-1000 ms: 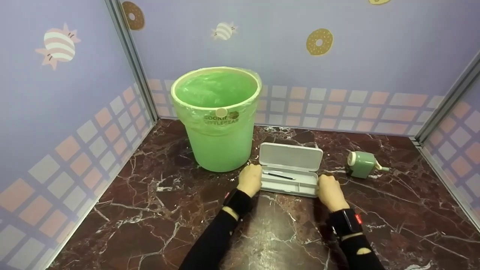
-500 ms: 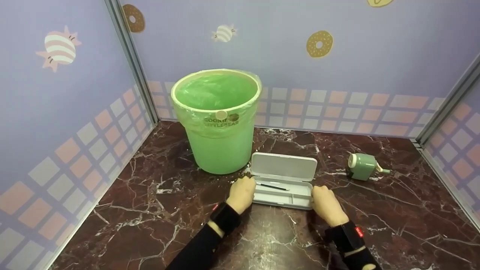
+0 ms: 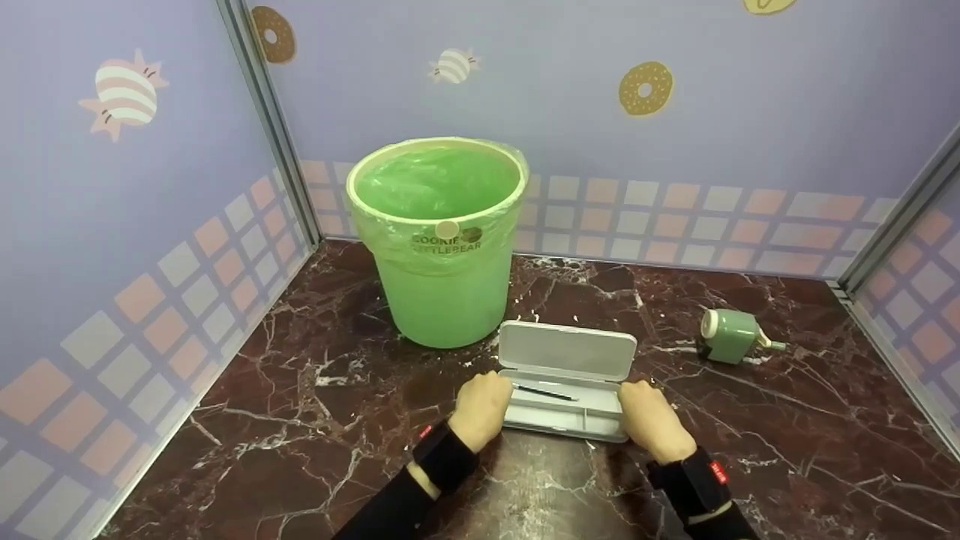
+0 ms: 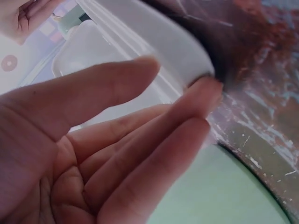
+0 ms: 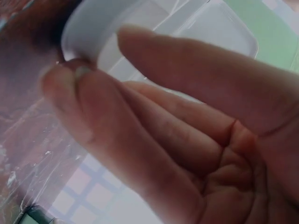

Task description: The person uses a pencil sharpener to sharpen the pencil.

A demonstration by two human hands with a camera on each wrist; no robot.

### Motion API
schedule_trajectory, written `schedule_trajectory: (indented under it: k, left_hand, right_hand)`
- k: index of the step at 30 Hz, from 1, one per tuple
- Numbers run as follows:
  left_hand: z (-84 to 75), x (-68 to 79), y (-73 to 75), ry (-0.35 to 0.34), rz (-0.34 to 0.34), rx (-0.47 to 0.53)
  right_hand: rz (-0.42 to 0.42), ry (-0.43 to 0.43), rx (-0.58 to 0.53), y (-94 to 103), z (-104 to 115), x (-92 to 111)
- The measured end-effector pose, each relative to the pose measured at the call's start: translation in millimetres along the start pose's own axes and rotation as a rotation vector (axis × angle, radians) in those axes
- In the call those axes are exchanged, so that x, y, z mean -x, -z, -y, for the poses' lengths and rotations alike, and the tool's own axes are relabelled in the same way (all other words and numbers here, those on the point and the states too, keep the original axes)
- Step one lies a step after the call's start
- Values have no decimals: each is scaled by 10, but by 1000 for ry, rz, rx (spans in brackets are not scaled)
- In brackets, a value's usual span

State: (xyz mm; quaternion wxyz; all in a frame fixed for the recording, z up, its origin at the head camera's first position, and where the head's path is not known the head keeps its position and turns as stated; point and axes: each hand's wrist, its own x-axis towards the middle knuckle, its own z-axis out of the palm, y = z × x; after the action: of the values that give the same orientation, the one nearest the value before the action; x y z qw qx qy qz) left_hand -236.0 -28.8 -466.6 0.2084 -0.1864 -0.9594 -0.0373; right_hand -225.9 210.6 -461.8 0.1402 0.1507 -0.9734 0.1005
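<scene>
A light grey pencil case point(image 3: 566, 351) lies on the marbled table with its lid raised at the back. A dark, slim pencil point(image 3: 545, 391) rests in its rear compartment, and a divider splits the front part. My left hand point(image 3: 481, 412) grips the case's left end; in the left wrist view the thumb is at the rim of the case point(image 4: 154, 32) and fingertips reach its underside. The right hand point(image 3: 654, 421) holds the opposite end likewise, with fingertips point(image 5: 60, 88) at the bottom edge in the right wrist view.
A green bin point(image 3: 450, 292) with a clear liner stands behind the case to the left. On the right sits a green crank pencil sharpener point(image 3: 731, 335). Patterned lilac walls point(image 3: 555, 112) enclose the table at the back and sides.
Both hands have drawn the pencil case toward the person and slightly left, its lid still up and the pencil inside. The bin and sharpener have stayed in place.
</scene>
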Motion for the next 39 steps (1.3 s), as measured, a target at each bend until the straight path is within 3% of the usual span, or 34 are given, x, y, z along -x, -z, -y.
schedule_trajectory:
  k: [11, 19, 23, 26, 32, 35, 39]
  left_hand:
    - [-2, 10, 8, 0, 18, 4]
    - [101, -30, 21, 23, 140, 104]
    - [144, -55, 28, 32, 163, 139]
    - [165, -73, 26, 31, 117, 138]
    - [160, -112, 4, -21, -54, 93]
    - [130, -140, 2, -56, -54, 101]
    - [61, -216, -4, -100, 5, 88]
  right_hand:
    - [29, -10, -6, 17, 11, 2]
    - [28, -22, -55, 22, -75, -31]
    - [40, -18, -74, 32, -109, -46]
    - [60, -27, -98, 49, -120, -50]
    - [54, -21, -109, 66, -129, -48]
    - [49, -19, -109, 62, -135, -48]
    - [39, -25, -112, 60, -145, -48]
